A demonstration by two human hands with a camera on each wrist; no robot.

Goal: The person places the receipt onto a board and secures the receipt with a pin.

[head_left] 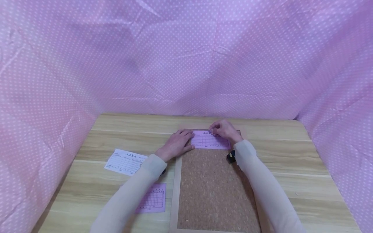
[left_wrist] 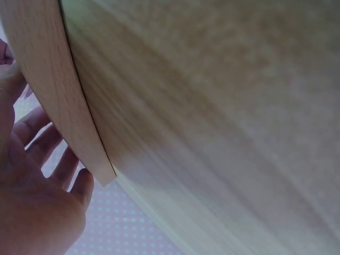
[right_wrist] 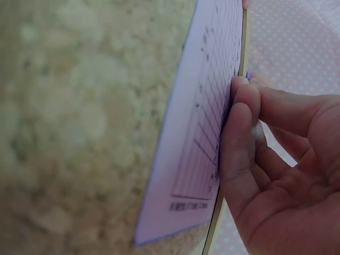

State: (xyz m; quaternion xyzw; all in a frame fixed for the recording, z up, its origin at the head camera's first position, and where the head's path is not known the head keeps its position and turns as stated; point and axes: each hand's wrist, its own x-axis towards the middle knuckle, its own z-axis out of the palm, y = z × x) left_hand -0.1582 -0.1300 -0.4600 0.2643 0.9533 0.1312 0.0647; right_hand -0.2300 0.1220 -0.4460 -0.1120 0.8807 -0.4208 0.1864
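A pink printed form (head_left: 208, 142) lies across the far end of a cork board (head_left: 217, 187) with a pale wooden frame (left_wrist: 69, 101). My left hand (head_left: 178, 144) rests at the form's left edge, fingers spread and fairly straight over the board's corner. In the left wrist view, those fingers reach across the frame. At the form's top edge, my right hand (head_left: 225, 129) pinches a small purple pin (right_wrist: 248, 75) between thumb and fingers; the fingers hide most of it. Seen from the right wrist, the form's near corner stands slightly off the cork.
A white printed form (head_left: 123, 161) lies on the wooden table (head_left: 294, 161) left of the board. Another pink form (head_left: 154, 199), partly under the left sleeve, is nearer. Pink dotted cloth (head_left: 186, 64) surrounds the table's back and sides.
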